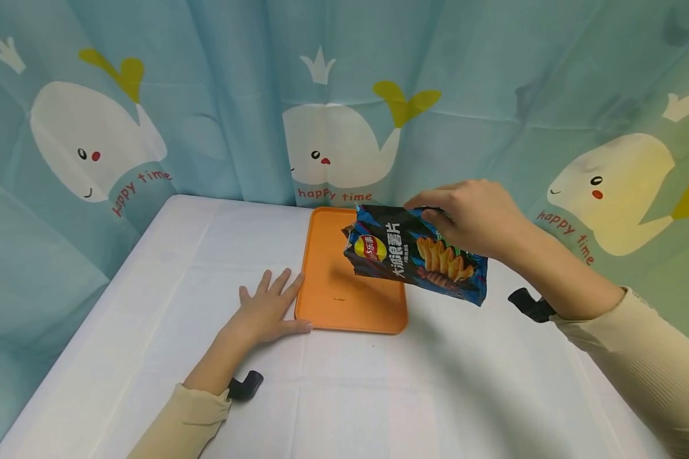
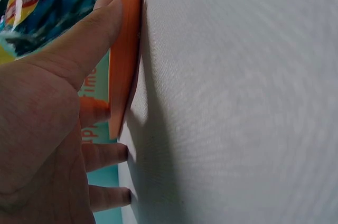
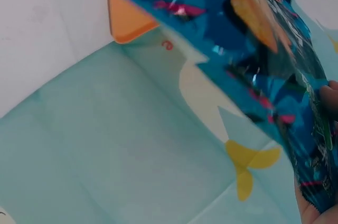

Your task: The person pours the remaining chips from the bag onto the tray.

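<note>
My right hand (image 1: 475, 215) pinches a dark blue bag of potato chips (image 1: 396, 248) along its upper edge. The bag is raised and tilted over an orange tray (image 1: 347, 315), with its left end above the tray's middle and its right end past the tray's right side. In the right wrist view the shiny blue bag (image 3: 253, 71) runs diagonally, fingers at its edge. My left hand (image 1: 264, 313) lies with spread fingers at the tray's near left corner. The left wrist view shows its thumb (image 2: 97, 28) against the tray's orange wall (image 2: 124, 60).
The tray lies on a white-covered table (image 1: 207, 268). Behind it hangs a light blue curtain (image 1: 235, 127) with white whales and "happy time" lettering. Small dark marks (image 1: 339, 299) show on the tray's floor. Black wrist mounts (image 1: 245, 386) sit at both sleeves.
</note>
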`<state>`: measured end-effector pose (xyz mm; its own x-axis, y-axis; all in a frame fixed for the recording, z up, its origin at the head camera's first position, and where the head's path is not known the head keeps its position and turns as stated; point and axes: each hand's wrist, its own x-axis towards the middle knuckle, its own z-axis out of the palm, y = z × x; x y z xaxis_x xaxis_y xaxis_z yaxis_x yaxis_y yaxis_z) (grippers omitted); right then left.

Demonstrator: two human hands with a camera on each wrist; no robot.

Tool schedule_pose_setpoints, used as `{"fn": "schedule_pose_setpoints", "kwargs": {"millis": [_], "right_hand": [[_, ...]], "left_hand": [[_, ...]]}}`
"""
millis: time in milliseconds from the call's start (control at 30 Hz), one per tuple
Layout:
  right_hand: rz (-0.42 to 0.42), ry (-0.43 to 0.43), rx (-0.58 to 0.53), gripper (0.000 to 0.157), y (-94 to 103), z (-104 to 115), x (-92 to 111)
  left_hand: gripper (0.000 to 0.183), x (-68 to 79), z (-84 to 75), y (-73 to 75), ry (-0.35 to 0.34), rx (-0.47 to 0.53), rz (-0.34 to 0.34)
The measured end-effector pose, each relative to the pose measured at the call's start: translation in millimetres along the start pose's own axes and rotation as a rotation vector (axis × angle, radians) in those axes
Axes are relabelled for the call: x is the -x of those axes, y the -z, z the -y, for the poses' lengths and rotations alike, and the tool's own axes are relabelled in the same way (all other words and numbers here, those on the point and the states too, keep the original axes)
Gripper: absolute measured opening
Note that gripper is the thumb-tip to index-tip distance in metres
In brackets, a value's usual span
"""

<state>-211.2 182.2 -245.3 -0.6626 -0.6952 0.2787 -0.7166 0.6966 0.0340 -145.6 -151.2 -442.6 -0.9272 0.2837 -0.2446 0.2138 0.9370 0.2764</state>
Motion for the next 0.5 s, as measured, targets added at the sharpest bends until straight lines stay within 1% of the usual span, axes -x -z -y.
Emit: {"fn": "schedule_pose_setpoints", "kwargs": {"millis": [200, 500], "right_hand": [[-0.011, 0.03, -0.001, 0.025, -2.4, 0.4, 0.6], [-0.01, 0.027, -0.01, 0.026, -0.9, 0.4, 4.0]], "left_hand": [[0.103, -0.4, 0.9, -0.4, -0.001, 0.002, -0.004], [0.103, 1.3, 1.6, -1.3, -0.016, 0.01, -0.012]]}}
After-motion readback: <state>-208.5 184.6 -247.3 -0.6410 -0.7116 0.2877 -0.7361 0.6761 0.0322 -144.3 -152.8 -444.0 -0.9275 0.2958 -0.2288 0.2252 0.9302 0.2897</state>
